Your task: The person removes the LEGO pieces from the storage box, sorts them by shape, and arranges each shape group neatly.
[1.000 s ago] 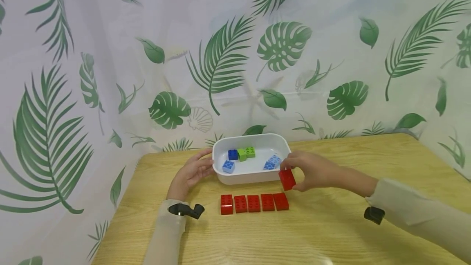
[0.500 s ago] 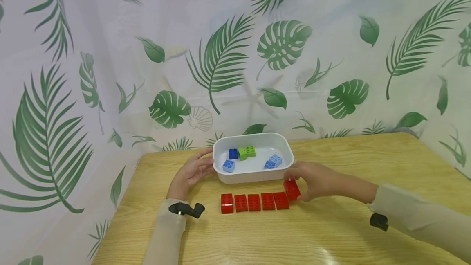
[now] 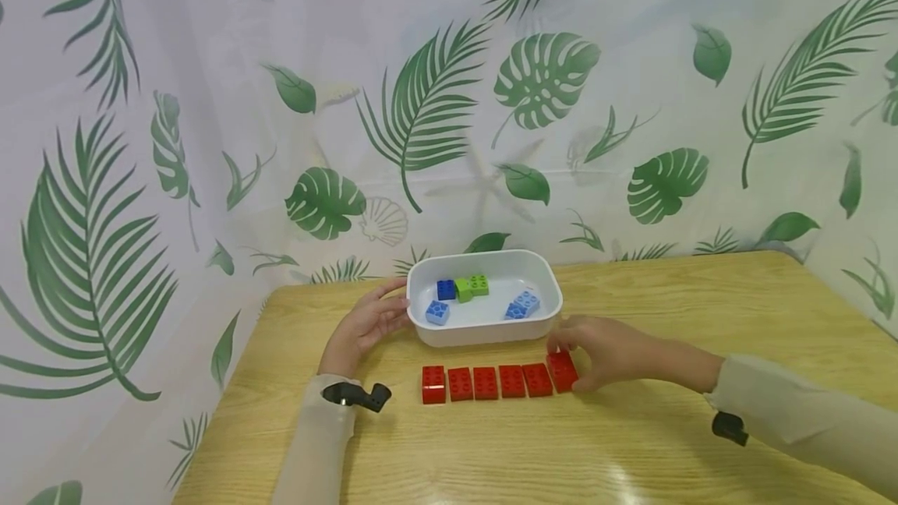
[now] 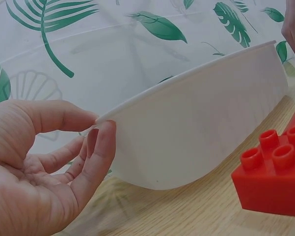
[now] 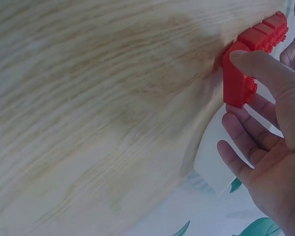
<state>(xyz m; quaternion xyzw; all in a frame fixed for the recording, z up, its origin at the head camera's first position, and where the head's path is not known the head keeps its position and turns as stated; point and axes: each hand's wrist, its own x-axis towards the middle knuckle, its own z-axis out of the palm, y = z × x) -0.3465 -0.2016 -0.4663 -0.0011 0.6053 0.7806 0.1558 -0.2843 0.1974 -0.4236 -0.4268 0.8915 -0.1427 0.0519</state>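
My right hand pinches a red toy brick between thumb and fingers, at the right end of a row of red bricks on the table. In the right wrist view, the thumb lies on one side of the held brick with fingertips at its lower end. My left hand is at the left end of a white plastic bin, its fingertips gripping the rim in the left wrist view. Inside the bin are a dark blue brick, green bricks and light blue bricks.
The wooden table runs up to a leaf-patterned cloth just behind the bin. The leftmost red brick looks taller than the others in the row. Black wrist cameras sit on both sleeves.
My right hand has come down and slightly right from the bin's front corner, carrying the red brick to the end of the row. My left hand has stayed at the bin.
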